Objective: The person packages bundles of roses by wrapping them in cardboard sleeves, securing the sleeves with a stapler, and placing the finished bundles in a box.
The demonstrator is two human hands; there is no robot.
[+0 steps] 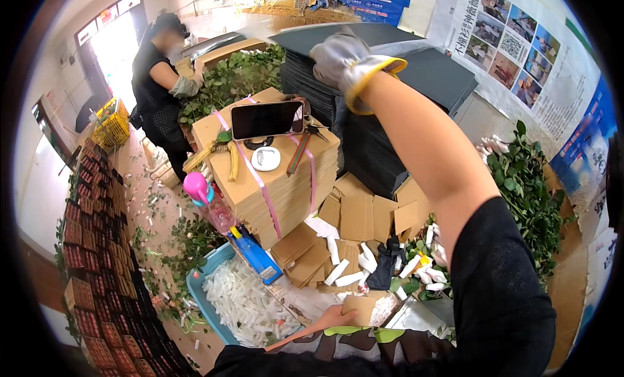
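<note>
My left hand (335, 317), bare, is low in the view close to my body and grips a small brown cardboard piece (360, 308). Far ahead, my right hand (339, 60) wears a grey glove with a yellow cuff. It is at the near edge of a tall stack of black sheets (304, 79); its fingers are blurred, and whether they hold a sheet is hidden. A second black stack (431, 77) stands to the right, partly behind my forearm. Between the hands lie loose cardboard pieces (356, 216), white foam sleeves (336, 272) and a black glove (386, 267).
A strapped cardboard stack (263, 191) carries a phone (267, 119) and yellow-handled pruning shears (233, 157). A pink-lidded bottle (214, 201) stands beside it. White sleeves fill a blue tub (195, 279). Another person (158, 84) stands by cut leafy stems (234, 74); more stems (521, 196) lie right.
</note>
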